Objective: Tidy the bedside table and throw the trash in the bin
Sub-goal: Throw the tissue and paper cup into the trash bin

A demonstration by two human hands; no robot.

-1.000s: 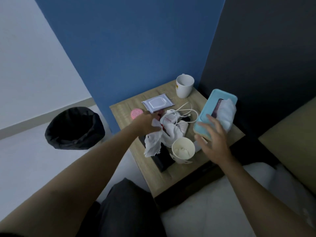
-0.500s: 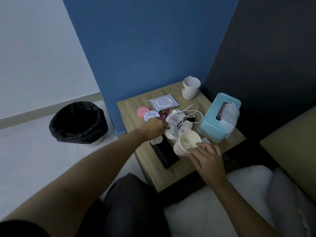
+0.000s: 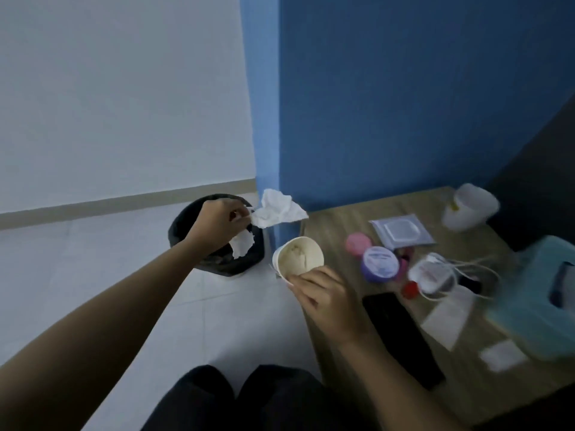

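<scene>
My left hand (image 3: 217,223) is closed on crumpled white tissue (image 3: 277,209) and holds it over the black bin (image 3: 217,262) on the floor, left of the table. My right hand (image 3: 326,293) grips a cream paper cup (image 3: 297,256) by its side, tilted, in the air at the wooden bedside table's (image 3: 329,228) left edge. Something pale sits inside the cup.
On the table lie a black phone (image 3: 401,334), a purple-lidded jar (image 3: 379,262), a pink lid (image 3: 357,242), a wipes pack (image 3: 401,230), a white charger with cable (image 3: 432,275), a teal tissue box (image 3: 541,297), paper scraps (image 3: 448,315) and a white mug (image 3: 469,209). My dark-clad knees (image 3: 249,396) are below.
My left hand carried the tissue off the table leftward to above the bin. My right hand lifted the paper cup and moved it left past the table's edge. The view swung left.
</scene>
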